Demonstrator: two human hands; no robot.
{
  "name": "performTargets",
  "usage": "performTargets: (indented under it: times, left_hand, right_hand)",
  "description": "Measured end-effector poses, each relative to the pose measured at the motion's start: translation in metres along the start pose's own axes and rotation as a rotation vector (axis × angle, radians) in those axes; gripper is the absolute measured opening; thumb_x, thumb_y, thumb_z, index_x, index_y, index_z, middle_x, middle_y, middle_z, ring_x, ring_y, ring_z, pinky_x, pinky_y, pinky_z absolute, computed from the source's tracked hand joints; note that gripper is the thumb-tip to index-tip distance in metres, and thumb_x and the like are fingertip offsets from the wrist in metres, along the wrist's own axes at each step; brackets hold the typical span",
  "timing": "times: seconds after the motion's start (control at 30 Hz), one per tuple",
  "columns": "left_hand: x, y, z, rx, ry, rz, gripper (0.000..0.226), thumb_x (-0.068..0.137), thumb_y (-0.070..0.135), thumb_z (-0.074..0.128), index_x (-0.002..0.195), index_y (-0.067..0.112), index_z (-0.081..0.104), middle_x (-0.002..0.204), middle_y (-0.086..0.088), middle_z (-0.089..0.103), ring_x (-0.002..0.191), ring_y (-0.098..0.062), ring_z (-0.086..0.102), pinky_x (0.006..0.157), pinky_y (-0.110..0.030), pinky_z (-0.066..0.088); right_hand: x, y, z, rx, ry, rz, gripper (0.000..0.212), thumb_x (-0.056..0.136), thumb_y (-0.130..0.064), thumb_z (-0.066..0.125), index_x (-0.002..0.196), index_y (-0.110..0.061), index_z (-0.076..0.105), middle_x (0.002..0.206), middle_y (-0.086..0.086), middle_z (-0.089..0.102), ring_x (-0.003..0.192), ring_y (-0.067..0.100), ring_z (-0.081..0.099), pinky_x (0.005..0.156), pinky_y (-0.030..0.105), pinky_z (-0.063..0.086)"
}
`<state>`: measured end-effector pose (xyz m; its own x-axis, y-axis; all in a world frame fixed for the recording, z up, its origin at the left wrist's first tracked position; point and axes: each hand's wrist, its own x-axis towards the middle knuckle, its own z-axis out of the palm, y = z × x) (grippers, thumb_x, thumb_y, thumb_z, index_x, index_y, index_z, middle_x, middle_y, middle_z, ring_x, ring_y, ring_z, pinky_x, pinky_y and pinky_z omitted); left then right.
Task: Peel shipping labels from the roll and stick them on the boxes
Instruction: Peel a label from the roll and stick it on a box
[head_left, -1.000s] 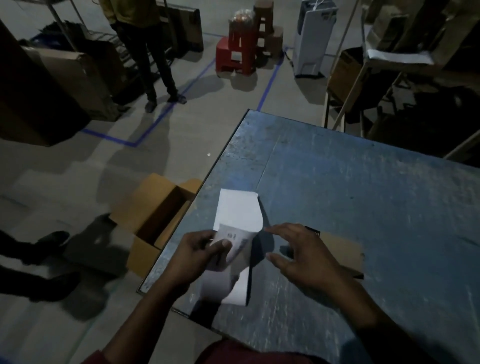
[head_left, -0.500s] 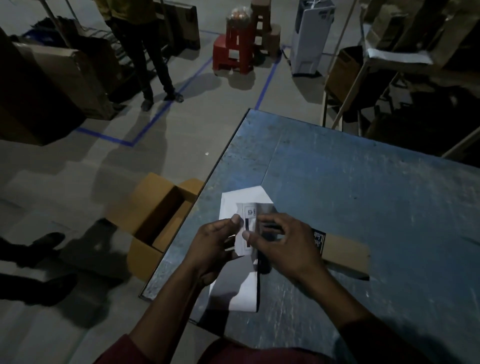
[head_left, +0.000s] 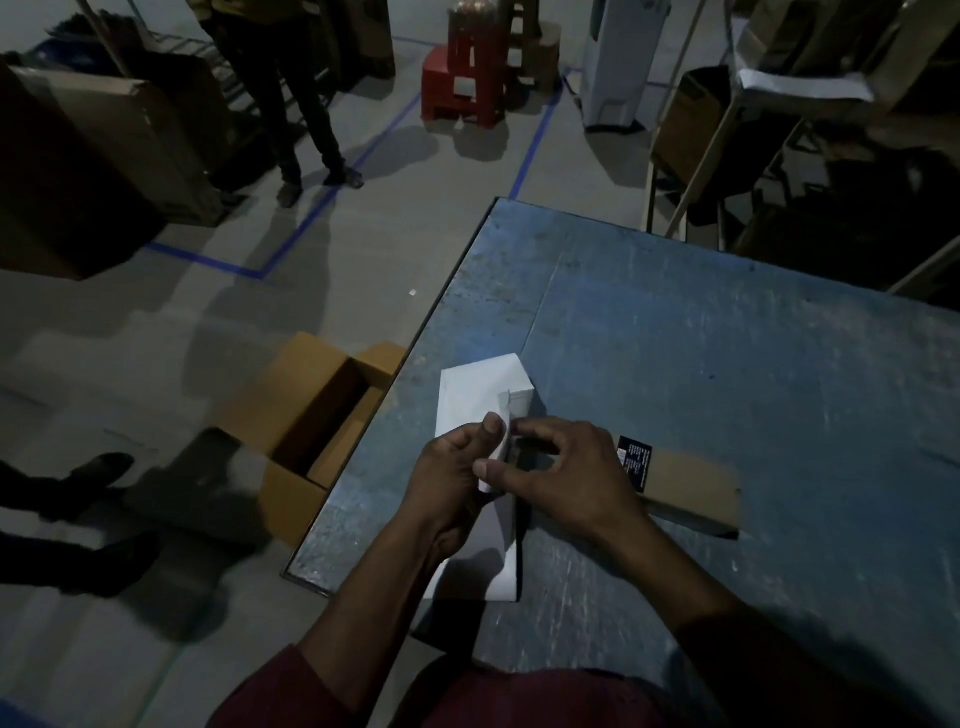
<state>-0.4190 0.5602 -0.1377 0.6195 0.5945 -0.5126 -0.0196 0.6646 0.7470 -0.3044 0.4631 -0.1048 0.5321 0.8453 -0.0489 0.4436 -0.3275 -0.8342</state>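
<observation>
A white strip of label backing paper (head_left: 475, 395) lies along the near left part of the blue table (head_left: 727, 364) and runs under both hands. My left hand (head_left: 449, 473) pinches the strip with the thumb on top. My right hand (head_left: 561, 478) pinches the edge of a label (head_left: 501, 415) that curls up off the strip. A flat brown cardboard box (head_left: 685, 488) with a black printed end lies on the table just right of my right hand.
An open cardboard carton (head_left: 311, 426) stands on the floor against the table's left edge. A person's shoes (head_left: 98, 470) are at the far left, another person's legs (head_left: 291, 104) stand at the back. Red stools (head_left: 467, 83) and stacked boxes line the back.
My right hand came in from the open table to meet my left hand on the strip and took hold of the label's edge. The label now curls up from the backing.
</observation>
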Motion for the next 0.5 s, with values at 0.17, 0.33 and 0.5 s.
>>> performTargets:
  times: [0.17,0.33,0.5]
  left_hand:
    - [0.001,-0.005,0.006,-0.032,0.001,0.019,0.05,0.074,0.042,0.08,0.101,0.0,0.076,0.103,-0.025,0.069,0.094,-0.033,0.065,0.085,-0.04,0.053]
    - [0.005,-0.012,0.007,0.032,0.047,0.078,0.053,0.065,0.051,0.092,0.088,0.005,0.08,0.09,-0.027,0.071,0.08,-0.035,0.065,0.079,-0.043,0.053]
    - [0.007,-0.015,0.011,0.105,0.102,0.165,0.057,0.06,0.06,0.094,0.081,0.009,0.08,0.079,-0.02,0.067,0.074,-0.029,0.057,0.073,-0.038,0.048]
  right_hand:
    - [0.003,0.005,-0.002,0.05,-0.065,-0.014,0.026,0.082,-0.036,0.086,0.106,-0.029,0.082,0.096,-0.016,0.08,0.086,-0.003,0.073,0.076,0.029,0.06]
    - [0.004,0.012,-0.005,0.131,-0.132,0.021,0.023,0.088,-0.022,0.08,0.11,-0.03,0.082,0.103,-0.018,0.079,0.097,0.0,0.073,0.086,0.032,0.06]
    - [0.005,0.017,-0.006,0.176,-0.138,0.053,0.024,0.09,-0.016,0.075,0.11,-0.028,0.081,0.097,-0.013,0.08,0.096,0.011,0.075,0.088,0.046,0.061]
